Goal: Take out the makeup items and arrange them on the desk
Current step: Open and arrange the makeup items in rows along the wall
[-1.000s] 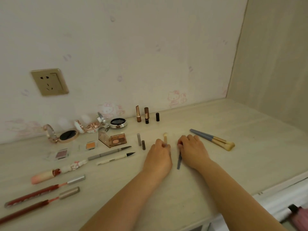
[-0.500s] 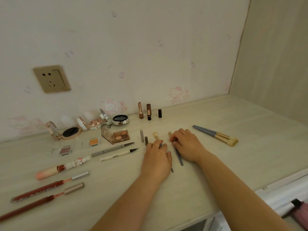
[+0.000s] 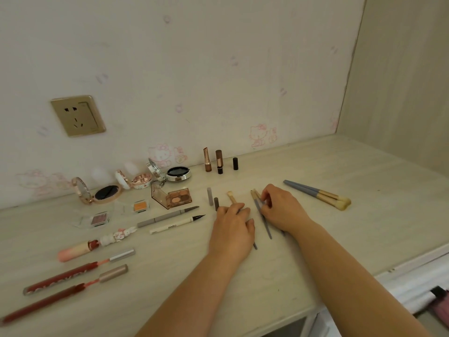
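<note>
Pinching two thin brushes (image 3: 261, 210) with right hand (image 3: 283, 210); left hand (image 3: 233, 227) lying flat over another brush (image 3: 232, 198), left of them. Probably handling light, stiff, roll-prone; gripping mid-handle.

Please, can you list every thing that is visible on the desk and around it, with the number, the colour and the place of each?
lipsticks: 3, gold, brown, black; upright near the wall.
round compacts: 3, open; rose-gold and silver; back left.
eyeshadow palette: 1, clear brown, open; in front of the compacts.
small eyeshadow pans: 2, orange and mauve; left.
eyeliner pens: 2, grey and white; left of centre.
lip gloss tubes: 3, pink and red; front left.
small caps: 2, grey; centre.
large brushes: 2, blue handles; right.
thin brushes: at least 3, grey-blue; under the hands.
wall socket: 1, gold; wall.
desk: 1, pale wood.
left hand: on one thin brush.
right hand: pinching thin brushes.
</note>
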A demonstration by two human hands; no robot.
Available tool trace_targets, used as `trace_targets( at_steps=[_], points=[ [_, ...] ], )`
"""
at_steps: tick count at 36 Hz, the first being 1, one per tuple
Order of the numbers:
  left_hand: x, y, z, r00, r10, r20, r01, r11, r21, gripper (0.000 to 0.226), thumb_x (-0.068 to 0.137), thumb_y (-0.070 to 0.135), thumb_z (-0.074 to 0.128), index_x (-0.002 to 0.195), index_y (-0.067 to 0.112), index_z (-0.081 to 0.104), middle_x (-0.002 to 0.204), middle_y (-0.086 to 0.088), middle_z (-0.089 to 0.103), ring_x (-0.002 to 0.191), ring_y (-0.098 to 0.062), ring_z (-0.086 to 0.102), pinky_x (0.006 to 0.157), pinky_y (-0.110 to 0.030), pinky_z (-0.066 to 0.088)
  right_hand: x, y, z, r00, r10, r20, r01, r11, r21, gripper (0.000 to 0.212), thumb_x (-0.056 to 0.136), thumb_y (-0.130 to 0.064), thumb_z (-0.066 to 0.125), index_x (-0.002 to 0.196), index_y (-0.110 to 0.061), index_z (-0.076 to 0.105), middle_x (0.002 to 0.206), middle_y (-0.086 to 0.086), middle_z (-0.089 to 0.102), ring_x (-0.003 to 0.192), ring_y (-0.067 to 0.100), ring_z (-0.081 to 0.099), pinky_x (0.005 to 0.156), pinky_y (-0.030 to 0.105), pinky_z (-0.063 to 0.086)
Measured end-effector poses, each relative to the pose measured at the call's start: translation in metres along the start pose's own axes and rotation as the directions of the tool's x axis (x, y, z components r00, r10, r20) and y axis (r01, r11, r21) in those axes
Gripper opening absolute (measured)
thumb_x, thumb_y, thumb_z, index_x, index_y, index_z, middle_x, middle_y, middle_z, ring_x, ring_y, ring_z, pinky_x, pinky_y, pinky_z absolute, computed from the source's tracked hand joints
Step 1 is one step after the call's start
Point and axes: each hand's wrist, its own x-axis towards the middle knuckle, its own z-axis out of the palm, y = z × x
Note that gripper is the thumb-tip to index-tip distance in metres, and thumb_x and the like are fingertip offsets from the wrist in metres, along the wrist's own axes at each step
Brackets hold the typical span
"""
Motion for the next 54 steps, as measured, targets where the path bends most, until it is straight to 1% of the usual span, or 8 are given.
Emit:
trace_targets(
  at_steps=[12, 17, 22, 29, 34, 41, 48, 54],
  points=[
    [0.002, -0.001, 0.002, 1.000, 0.020, -0.004, -0.020, 1.000, -0.018, 0.043, 0.100, 0.034, 0.032, 0.140, 0.021, 0.041, 0.148, 0.008, 0.035, 0.128, -0.019, 0.029, 0.109, -0.026, 0.025, 0.003, 0.002, -0.004, 0.999, 0.053, 0.000, -0.053, 0.998, -0.039, 0.010, 0.089, -0.019, 0.049, 0.099, -0.016, 0.050, 0.093, 0.000, 0.053, 0.085, 0.018, 0.051, 0.071, 0.027, 0.039],
    [0.003, 0.000, 0.000, 0.989, 0.082, -0.120, -0.083, 0.997, -0.003, 0.039, 0.099, 0.030, 0.037, 0.136, 0.022, 0.047, 0.146, 0.010, 0.038, 0.128, -0.018, 0.030, 0.107, -0.029, 0.030, 0.000, 0.013, -0.017, 0.953, 0.165, -0.256, -0.163, 0.986, 0.029, 0.015, 0.093, -0.019, 0.047, 0.100, -0.011, 0.057, 0.099, 0.007, 0.061, 0.084, 0.022, 0.056, 0.067, 0.030, 0.043],
    [0.025, 0.019, 0.001, 0.919, 0.266, -0.290, -0.261, 0.964, 0.057, 0.030, 0.090, 0.014, 0.052, 0.116, 0.020, 0.064, 0.123, 0.007, 0.060, 0.112, -0.023, 0.051, 0.084, -0.036, 0.043, -0.010, 0.037, -0.035, 0.900, 0.254, -0.355, -0.299, 0.951, -0.077, 0.019, 0.093, -0.018, 0.044, 0.102, -0.011, 0.059, 0.101, 0.010, 0.061, 0.094, 0.027, 0.055, 0.077, 0.037, 0.046],
    [0.094, 0.073, 0.017, 0.916, 0.401, 0.006, -0.396, 0.902, 0.175, 0.042, 0.097, 0.013, 0.036, 0.137, 0.024, 0.044, 0.142, 0.004, 0.044, 0.130, -0.019, 0.034, 0.099, -0.036, 0.029, -0.025, 0.063, -0.041, 0.905, 0.285, -0.316, -0.364, 0.902, -0.232, 0.024, 0.096, -0.021, 0.042, 0.113, -0.012, 0.057, 0.111, 0.009, 0.061, 0.107, 0.027, 0.050, 0.082, 0.034, 0.041],
    [0.118, 0.087, 0.031, 0.908, 0.354, 0.225, -0.400, 0.891, 0.215, 0.047, 0.099, 0.013, 0.031, 0.144, 0.027, 0.033, 0.152, 0.005, 0.031, 0.141, -0.018, 0.021, 0.114, -0.047, 0.007, -0.023, 0.069, -0.040, 0.903, 0.294, -0.313, -0.376, 0.894, -0.244, 0.027, 0.096, -0.017, 0.039, 0.116, -0.020, 0.056, 0.113, 0.004, 0.061, 0.112, 0.022, 0.048, 0.082, 0.029, 0.039],
    [0.111, 0.083, 0.029, 0.928, 0.347, 0.136, -0.369, 0.907, 0.202, 0.033, 0.099, 0.020, 0.036, 0.125, 0.026, 0.056, 0.123, -0.003, 0.054, 0.112, -0.026, 0.048, 0.082, -0.036, 0.036, -0.016, 0.076, -0.041, 0.864, 0.360, -0.351, -0.428, 0.893, -0.138, 0.030, 0.098, -0.022, 0.037, 0.114, -0.017, 0.062, 0.112, 0.007, 0.059, 0.111, 0.024, 0.047, 0.080, 0.030, 0.038],
    [0.061, 0.081, 0.016, 0.928, 0.342, 0.148, -0.353, 0.934, 0.054, 0.035, 0.099, 0.030, 0.037, 0.124, 0.019, 0.058, 0.113, -0.008, 0.055, 0.107, -0.026, 0.050, 0.084, -0.040, 0.045, -0.011, 0.067, -0.039, 0.887, 0.348, -0.303, -0.396, 0.911, -0.114, 0.030, 0.095, -0.030, 0.045, 0.110, -0.013, 0.064, 0.113, 0.011, 0.057, 0.108, 0.027, 0.047, 0.085, 0.033, 0.039],
    [0.035, 0.081, 0.015, 0.922, 0.366, 0.123, -0.378, 0.920, 0.098, 0.036, 0.100, 0.026, 0.033, 0.125, 0.014, 0.055, 0.123, -0.008, 0.050, 0.112, -0.026, 0.043, 0.086, -0.040, 0.040, -0.005, 0.065, -0.048, 0.972, 0.230, -0.042, -0.233, 0.969, -0.080, 0.026, 0.091, -0.027, 0.048, 0.114, -0.025, 0.062, 0.118, 0.007, 0.052, 0.112, 0.025, 0.045, 0.092, 0.034, 0.039]
  ],
)
